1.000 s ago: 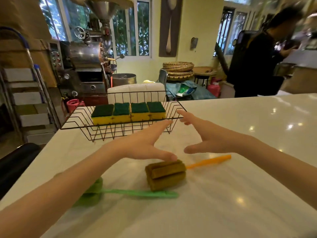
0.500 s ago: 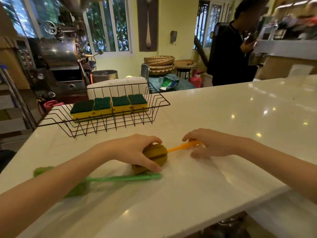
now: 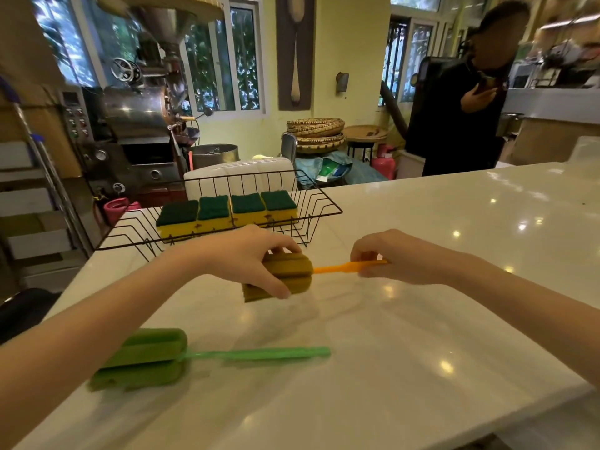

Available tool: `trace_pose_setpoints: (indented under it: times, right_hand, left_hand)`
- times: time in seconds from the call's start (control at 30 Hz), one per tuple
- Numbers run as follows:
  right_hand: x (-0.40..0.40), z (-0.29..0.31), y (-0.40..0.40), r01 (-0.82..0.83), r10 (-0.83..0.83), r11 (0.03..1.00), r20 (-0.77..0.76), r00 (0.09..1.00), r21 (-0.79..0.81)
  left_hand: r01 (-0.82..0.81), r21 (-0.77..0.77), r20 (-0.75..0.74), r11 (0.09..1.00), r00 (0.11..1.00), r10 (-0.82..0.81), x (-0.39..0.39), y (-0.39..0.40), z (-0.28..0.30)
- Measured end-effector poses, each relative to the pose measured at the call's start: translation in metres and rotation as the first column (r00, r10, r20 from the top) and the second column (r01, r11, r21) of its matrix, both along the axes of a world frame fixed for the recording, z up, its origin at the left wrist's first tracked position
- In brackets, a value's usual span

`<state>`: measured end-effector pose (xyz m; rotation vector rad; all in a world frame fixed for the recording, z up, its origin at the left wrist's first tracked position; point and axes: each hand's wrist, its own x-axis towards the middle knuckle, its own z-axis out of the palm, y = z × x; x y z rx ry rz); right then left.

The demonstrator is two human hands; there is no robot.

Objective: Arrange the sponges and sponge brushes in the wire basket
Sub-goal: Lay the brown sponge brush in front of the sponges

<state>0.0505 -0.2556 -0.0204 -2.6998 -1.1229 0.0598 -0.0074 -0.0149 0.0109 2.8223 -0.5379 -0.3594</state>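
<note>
A black wire basket [image 3: 324,206] stands on the white counter at the back left, holding a row of several yellow sponges [image 3: 227,211] with dark green tops. In front of it, my left hand [image 3: 246,258] grips the olive sponge head of an orange-handled sponge brush [image 3: 298,274]. My right hand [image 3: 399,256] pinches that brush's orange handle. The brush is held just above the counter. A green sponge brush [image 3: 152,357] lies flat nearer to me, its handle pointing right.
The white counter [image 3: 422,336] ends close to me at the lower right. A person in black [image 3: 461,118] stands behind the counter at the right. A coffee roaster [image 3: 136,118] and shelves stand behind the basket at the left.
Both hands came down from open in the air onto the orange-handled brush, took hold of it, and have lifted it slightly toward the basket.
</note>
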Motion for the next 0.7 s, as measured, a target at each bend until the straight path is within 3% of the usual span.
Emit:
trace_pose_setpoints:
  times: [0.4, 0.7]
  right_hand:
    - [0.053, 0.043, 0.065, -0.100, 0.076, 0.984, 0.163, 0.984, 0.144]
    - [0.096, 0.043, 0.128, -0.175, 0.141, 0.974, 0.216, 0.966, 0.144]
  left_hand:
    - [-0.072, -0.093, 0.187, 0.993, 0.978, 0.088, 0.017, 0.068, 0.044]
    - [-0.180, -0.140, 0.304, 0.974, 0.928, 0.216, 0.045, 0.126, 0.040]
